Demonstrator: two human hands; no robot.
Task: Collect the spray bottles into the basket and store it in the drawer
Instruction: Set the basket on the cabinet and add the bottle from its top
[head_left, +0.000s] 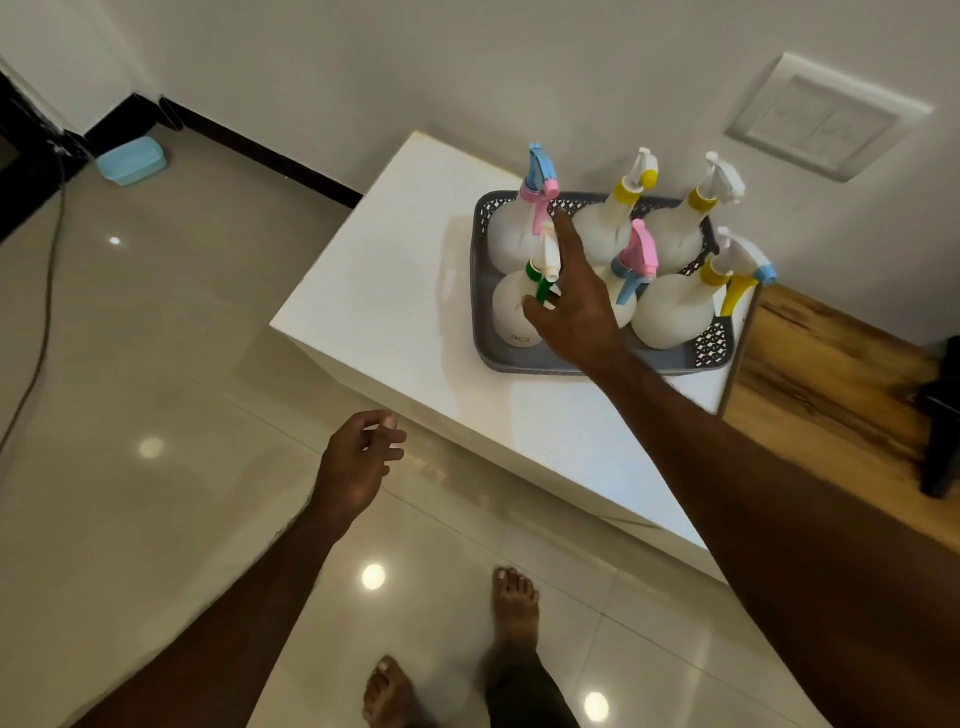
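Grey basket (535, 358) is seen on the white bench (395, 291), with 6 spray bottles (670, 312) upright inside. The right hand (576, 306) is spread open above them, gripping nothing. The left hand (358, 462), loosely curled and empty, is farther away.

Walls: plain off-white painted wall (467, 62), black skirting strip (270, 150) at its base
Wall fitting: white square switch plate (823, 117), upper right
Floor: glossy beige tiles (156, 364) with ceiling-light glare spots
Furniture: white glossy cabinet top (395, 291); brown wood-grain surface (831, 374) beside it
Floor items: pale blue plastic box (131, 161) near corner; dark cable (47, 291) trailing left
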